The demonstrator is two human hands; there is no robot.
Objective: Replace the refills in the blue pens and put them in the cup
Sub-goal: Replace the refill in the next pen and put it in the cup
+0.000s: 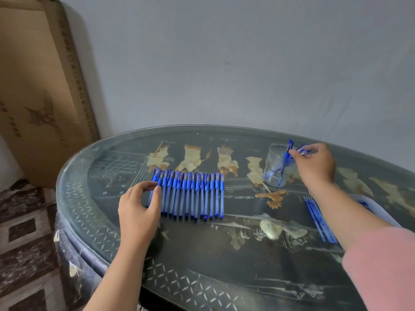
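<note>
Several blue capped pens [193, 195] lie side by side in a row at the table's middle. My left hand [138, 207] curls around the leftmost pen of that row. A clear plastic cup [272, 173] stands at the back right with blue pens leaning inside. My right hand [314, 162] is just right of the cup's rim, and its fingertips pinch the top of a blue pen [286, 157] that stands in the cup. Several thin blue refills [320, 219] lie on the table near the right forearm.
A dark oval table [202, 254] with a glass top and pale inlaid figures holds everything. A white tray [379, 212] shows partly behind my right arm. A large cardboard box [40, 86] leans on the wall at the left. The patterned floor lies below left.
</note>
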